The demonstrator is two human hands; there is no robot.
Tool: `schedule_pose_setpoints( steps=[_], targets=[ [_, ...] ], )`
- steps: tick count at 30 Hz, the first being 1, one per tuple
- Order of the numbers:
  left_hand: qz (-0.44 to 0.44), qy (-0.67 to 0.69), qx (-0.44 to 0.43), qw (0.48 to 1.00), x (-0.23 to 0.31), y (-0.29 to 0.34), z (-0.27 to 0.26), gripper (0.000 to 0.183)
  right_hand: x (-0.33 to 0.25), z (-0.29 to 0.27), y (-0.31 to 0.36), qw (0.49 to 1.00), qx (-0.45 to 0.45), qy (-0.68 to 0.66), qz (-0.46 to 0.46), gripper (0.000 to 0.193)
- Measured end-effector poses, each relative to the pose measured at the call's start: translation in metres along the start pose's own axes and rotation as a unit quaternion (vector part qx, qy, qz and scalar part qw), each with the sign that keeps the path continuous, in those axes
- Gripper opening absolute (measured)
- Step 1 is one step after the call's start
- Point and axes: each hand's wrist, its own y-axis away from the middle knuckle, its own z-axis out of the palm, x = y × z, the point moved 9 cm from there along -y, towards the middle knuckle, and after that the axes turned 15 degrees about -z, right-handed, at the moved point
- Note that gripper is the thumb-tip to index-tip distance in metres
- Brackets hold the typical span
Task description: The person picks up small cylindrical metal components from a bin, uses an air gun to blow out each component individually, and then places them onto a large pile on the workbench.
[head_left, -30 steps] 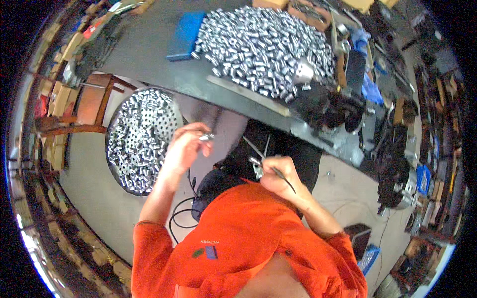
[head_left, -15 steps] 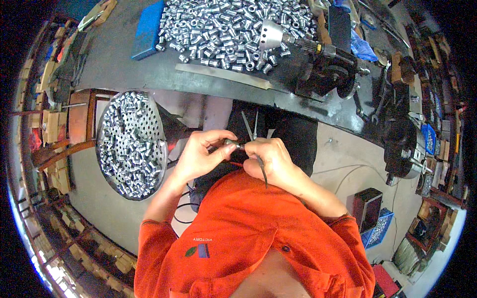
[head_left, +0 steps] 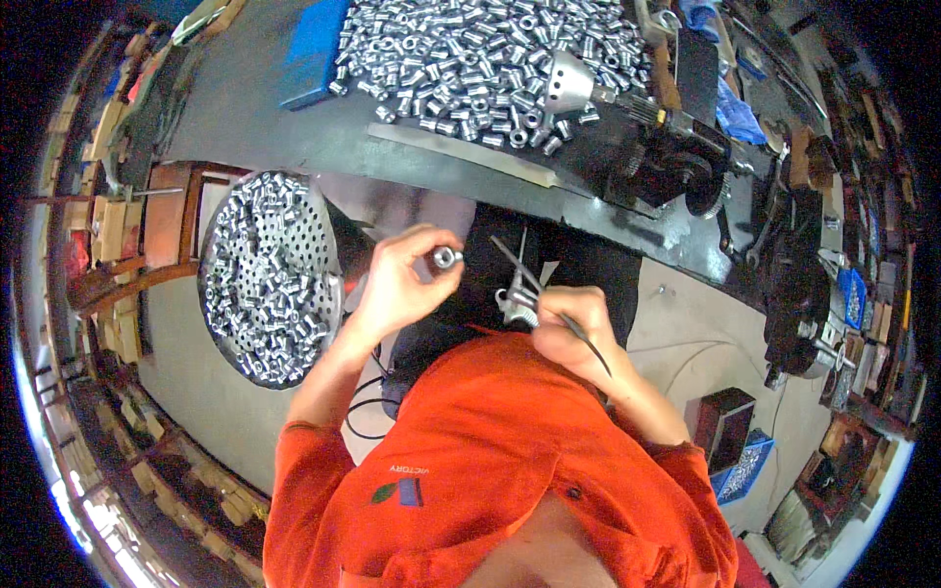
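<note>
My left hand (head_left: 407, 279) is closed, pinching a short silver metal fitting (head_left: 446, 257) between thumb and fingers, its round bore turned upward. To the right, and apart from it, my right hand (head_left: 580, 331) grips a slim grey metal tool (head_left: 518, 265) with a thin dark tail sticking out below the fist. Beside those fingers is a silver piece with a ridged edge (head_left: 520, 309); I cannot tell whether it belongs to the tool. Left of my left hand, a perforated round metal tray (head_left: 323, 235) carries many similar fittings (head_left: 274, 333).
A large heap of silver fittings (head_left: 490, 69) lies on the dark workbench (head_left: 294, 137), beside a blue bin (head_left: 316, 49). A flat metal strip (head_left: 461, 152) lies along the bench's front. A dark geared machine (head_left: 667, 162) stands at right; a blue crate (head_left: 747, 465) is on the floor.
My hands have moved apart: the left holds the fitting up with its bore showing, and the right has shifted right with the slim tool. The whole view has moved slightly.
</note>
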Motion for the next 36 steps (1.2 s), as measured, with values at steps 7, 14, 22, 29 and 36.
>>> schedule_pose_setpoints(
  steps=[7, 14, 22, 29, 36],
  targets=[
    [0.023, -0.151, 0.032, 0.988, -0.021, 0.000, 0.000, 0.024, -0.053, 0.005, -0.011, 0.989, -0.028, -0.062, -0.129, 0.029],
    [0.106, -0.166, 0.013, 0.980, -0.003, 0.003, 0.009, 0.027, -0.026, 0.018, -0.013, 0.989, -0.054, -0.127, -0.048, 0.030],
    [0.099, -0.177, 0.014, 0.979, -0.001, -0.023, 0.025, 0.026, -0.030, 0.022, -0.018, 0.984, -0.073, 0.096, -0.130, 0.022],
    [0.152, -0.161, 0.061, 0.973, 0.035, -0.145, 0.023, 0.033, -0.055, -0.024, -0.007, 0.980, 0.055, 0.115, -0.150, 0.021],
    [0.090, 0.106, 0.020, 0.990, 0.052, -0.175, -0.033, 0.036, -0.029, -0.011, 0.007, 0.982, 0.092, 0.145, -0.083, 0.028]
  ],
)
